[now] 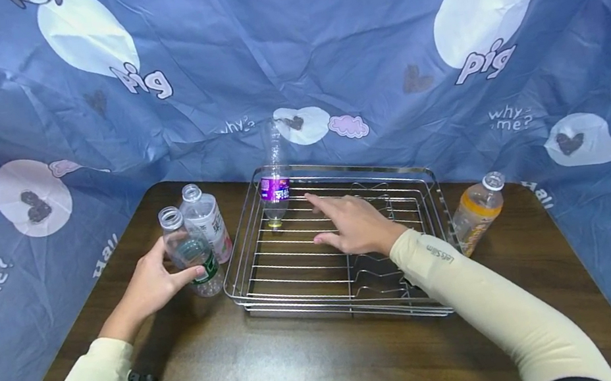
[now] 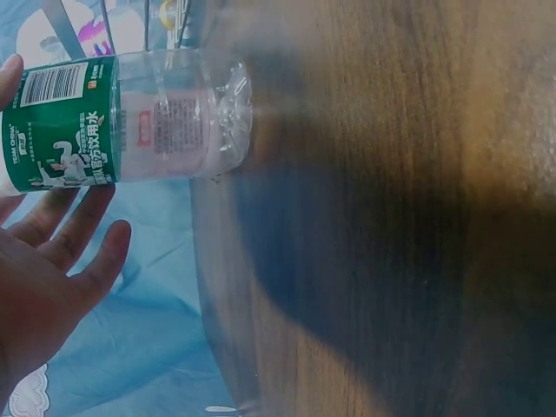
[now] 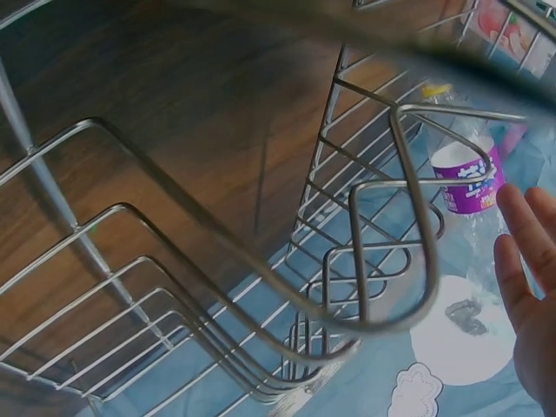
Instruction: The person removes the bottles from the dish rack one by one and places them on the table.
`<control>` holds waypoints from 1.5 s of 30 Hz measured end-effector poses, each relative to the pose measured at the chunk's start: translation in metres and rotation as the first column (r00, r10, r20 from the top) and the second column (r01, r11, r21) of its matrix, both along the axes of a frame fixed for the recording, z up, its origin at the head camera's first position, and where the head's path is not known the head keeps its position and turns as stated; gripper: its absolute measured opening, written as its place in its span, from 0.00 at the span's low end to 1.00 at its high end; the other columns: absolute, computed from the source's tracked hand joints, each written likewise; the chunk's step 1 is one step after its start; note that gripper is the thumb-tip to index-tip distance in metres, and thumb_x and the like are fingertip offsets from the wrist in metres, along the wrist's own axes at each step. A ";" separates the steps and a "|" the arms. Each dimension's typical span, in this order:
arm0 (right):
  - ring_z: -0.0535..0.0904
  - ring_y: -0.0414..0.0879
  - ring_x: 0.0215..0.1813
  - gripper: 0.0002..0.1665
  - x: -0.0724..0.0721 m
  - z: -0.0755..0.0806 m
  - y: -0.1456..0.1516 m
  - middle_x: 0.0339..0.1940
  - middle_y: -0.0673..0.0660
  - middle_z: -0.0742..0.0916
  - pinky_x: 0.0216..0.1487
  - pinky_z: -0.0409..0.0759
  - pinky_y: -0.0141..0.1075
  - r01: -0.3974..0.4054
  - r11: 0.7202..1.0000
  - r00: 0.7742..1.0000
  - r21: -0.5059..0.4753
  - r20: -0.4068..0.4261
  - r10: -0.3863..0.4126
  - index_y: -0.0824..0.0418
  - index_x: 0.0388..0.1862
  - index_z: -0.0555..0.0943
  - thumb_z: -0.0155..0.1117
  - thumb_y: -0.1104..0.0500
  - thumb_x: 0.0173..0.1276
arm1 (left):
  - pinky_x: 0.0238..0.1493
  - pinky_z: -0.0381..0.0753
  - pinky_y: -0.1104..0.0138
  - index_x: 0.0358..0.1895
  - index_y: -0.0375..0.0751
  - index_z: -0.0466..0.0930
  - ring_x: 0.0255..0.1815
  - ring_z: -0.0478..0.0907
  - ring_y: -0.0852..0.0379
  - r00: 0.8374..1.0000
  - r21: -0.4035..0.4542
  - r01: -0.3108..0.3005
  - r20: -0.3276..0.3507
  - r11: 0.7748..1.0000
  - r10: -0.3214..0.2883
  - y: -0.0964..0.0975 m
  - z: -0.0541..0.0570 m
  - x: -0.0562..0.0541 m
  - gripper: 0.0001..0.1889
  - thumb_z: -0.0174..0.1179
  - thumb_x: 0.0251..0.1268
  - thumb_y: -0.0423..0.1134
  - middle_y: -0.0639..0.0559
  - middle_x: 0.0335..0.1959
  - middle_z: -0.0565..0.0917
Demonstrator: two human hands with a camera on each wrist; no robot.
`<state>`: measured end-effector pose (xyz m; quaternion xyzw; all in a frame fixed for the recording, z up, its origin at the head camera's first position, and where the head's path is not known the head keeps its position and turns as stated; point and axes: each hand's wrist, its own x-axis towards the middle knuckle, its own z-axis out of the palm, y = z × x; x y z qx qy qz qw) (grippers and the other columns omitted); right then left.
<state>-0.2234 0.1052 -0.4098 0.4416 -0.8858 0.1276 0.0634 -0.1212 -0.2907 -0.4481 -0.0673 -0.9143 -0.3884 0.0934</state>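
On the left, my left hand [image 1: 147,283] has its thumb and fingers around a clear plastic bottle with a green label [image 1: 206,267]; the bottle is upright and capless. In the left wrist view the green label [image 2: 65,126] lies between thumb and fingers, with the little finger out to the side. My right hand [image 1: 355,222] is over the wire dish rack [image 1: 298,295], fingers extended and holding nothing. Just left of it a purple-labelled bottle [image 1: 275,188] stands upside down in the rack, yellow cap at the bottom.
Close behind the green-labelled bottle stands a pink-and-white labelled bottle [image 1: 208,222]. An orange-banded bottle [image 1: 479,209] leans by the rack's right side, near the right sleeve. Wire dividers [image 3: 391,261] rise in the rack's right part. A blue printed cloth [image 1: 284,54] hangs behind the table [image 1: 287,380].
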 end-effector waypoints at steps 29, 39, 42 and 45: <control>0.71 0.60 0.69 0.46 0.000 -0.003 0.032 0.69 0.62 0.74 0.72 0.65 0.55 0.132 0.989 0.991 -0.073 0.003 -0.132 0.61 0.77 0.64 0.66 0.39 0.68 | 0.78 0.38 0.49 0.80 0.35 0.45 0.80 0.40 0.42 0.832 0.024 -0.037 -0.554 0.999 0.044 0.004 0.086 0.000 0.63 0.53 0.55 0.80 0.35 0.80 0.48; 0.71 0.59 0.69 0.46 0.001 -0.003 0.033 0.69 0.61 0.74 0.72 0.65 0.55 0.133 0.988 0.991 -0.079 0.014 -0.132 0.60 0.77 0.64 0.68 0.42 0.67 | 0.77 0.37 0.44 0.79 0.38 0.53 0.80 0.39 0.39 0.823 -0.160 -0.008 -0.561 0.987 -0.084 0.032 0.112 -0.010 0.57 0.50 0.59 0.79 0.37 0.80 0.51; 0.71 0.59 0.69 0.46 0.001 -0.003 0.035 0.69 0.61 0.74 0.72 0.65 0.56 0.134 0.987 0.991 -0.084 0.013 -0.134 0.60 0.77 0.64 0.67 0.41 0.68 | 0.76 0.38 0.41 0.80 0.41 0.53 0.81 0.38 0.40 0.840 -0.215 0.004 -0.529 0.977 -0.120 0.038 0.116 -0.013 0.56 0.48 0.58 0.80 0.39 0.80 0.50; 0.71 0.58 0.69 0.46 0.001 -0.002 0.037 0.69 0.61 0.74 0.71 0.66 0.55 0.134 0.987 0.991 -0.091 0.005 -0.134 0.60 0.77 0.64 0.66 0.39 0.68 | 0.75 0.38 0.39 0.80 0.43 0.52 0.81 0.37 0.40 0.844 -0.269 0.018 -0.512 0.963 -0.159 0.043 0.121 -0.015 0.56 0.47 0.59 0.81 0.40 0.81 0.50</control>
